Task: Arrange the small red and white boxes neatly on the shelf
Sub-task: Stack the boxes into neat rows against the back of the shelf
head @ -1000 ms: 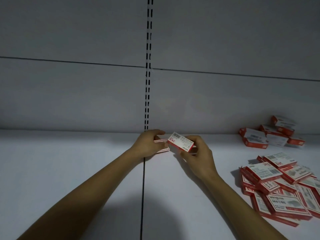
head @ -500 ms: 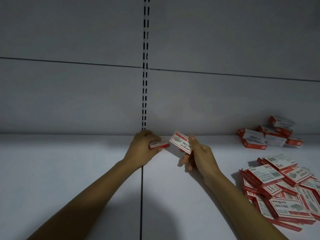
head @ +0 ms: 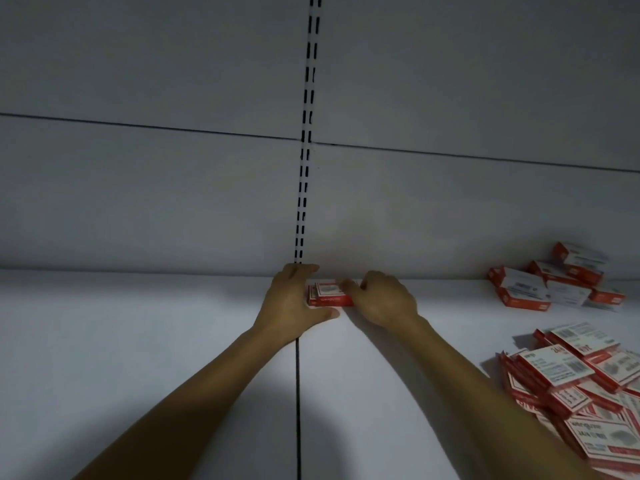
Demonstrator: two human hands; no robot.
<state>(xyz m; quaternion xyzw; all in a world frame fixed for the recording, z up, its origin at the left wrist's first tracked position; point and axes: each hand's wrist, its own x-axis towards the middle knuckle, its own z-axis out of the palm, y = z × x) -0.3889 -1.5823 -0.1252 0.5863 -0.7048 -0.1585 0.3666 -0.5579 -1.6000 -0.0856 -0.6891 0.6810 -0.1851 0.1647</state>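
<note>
Two small red and white boxes (head: 330, 295) lie stacked flat at the back of the white shelf (head: 173, 341), close to the back wall. My left hand (head: 294, 303) rests against the stack's left end, fingers straight toward the wall and thumb stretched along the front. On the right, my right hand (head: 381, 299) has its fingers curled over the top box, one fingertip lying on its face. A loose heap of the same boxes (head: 571, 375) sits at the front right, and a smaller pile (head: 554, 285) lies at the back right.
A slotted upright (head: 304, 168) runs down the grey back wall just above my hands. A dark seam (head: 297, 393) splits the shelf surface under my left wrist. Bare shelf stretches to the left of the stack.
Both hands moved to the back of the shelf. The box in my right hand, tilted in the air before, now lies flat on top of the box my left hand held.
</note>
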